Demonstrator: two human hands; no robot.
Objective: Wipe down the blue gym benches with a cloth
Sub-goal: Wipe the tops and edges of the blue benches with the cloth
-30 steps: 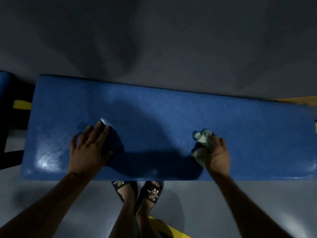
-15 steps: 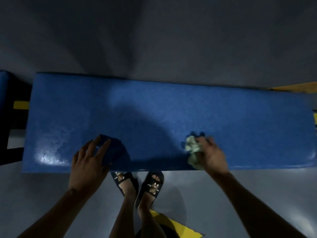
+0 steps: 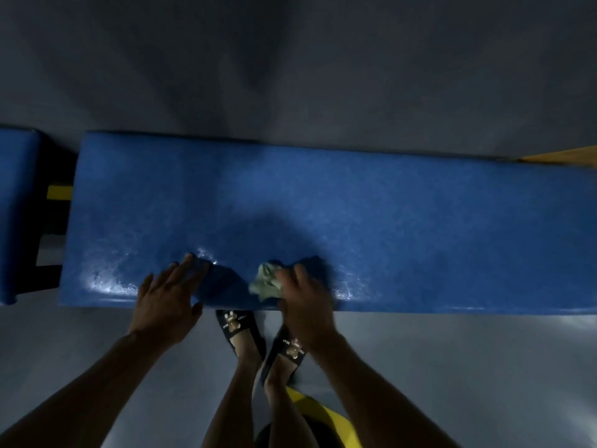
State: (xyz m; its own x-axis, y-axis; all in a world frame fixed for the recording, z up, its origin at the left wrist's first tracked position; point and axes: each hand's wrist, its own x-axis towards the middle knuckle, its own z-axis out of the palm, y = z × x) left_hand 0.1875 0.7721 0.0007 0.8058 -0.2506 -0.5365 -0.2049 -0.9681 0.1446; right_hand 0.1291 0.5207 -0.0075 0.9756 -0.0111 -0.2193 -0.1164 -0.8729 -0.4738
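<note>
On the near edge of the blue bench, toward its left half, both my hands are down on the padding. My right hand has its fingers curled round a pale green cloth, bunched into a wad that sticks out to the left of my knuckles and sits pressed against the bench top just inside the front edge. My left hand lies flat just to the left of it, fingers straight and spread a little apart, the tips resting on the padding and the thumb lying out to the right along the front edge, gripping nothing. A short strip of bench shows between the two hands, dark with their shadow. The surface by my left fingertips and further left along the front edge shines with bright patches of reflected light.

Below the bench edge, between my forearms, my feet stand on the grey floor in black slides with a small bear printed on each strap. A yellow strip lies on the floor behind my right heel. At the far left, across a dark gap with a yellow bar in it, is the end of a second blue pad. A bit of something orange shows behind the bench's far right corner.
</note>
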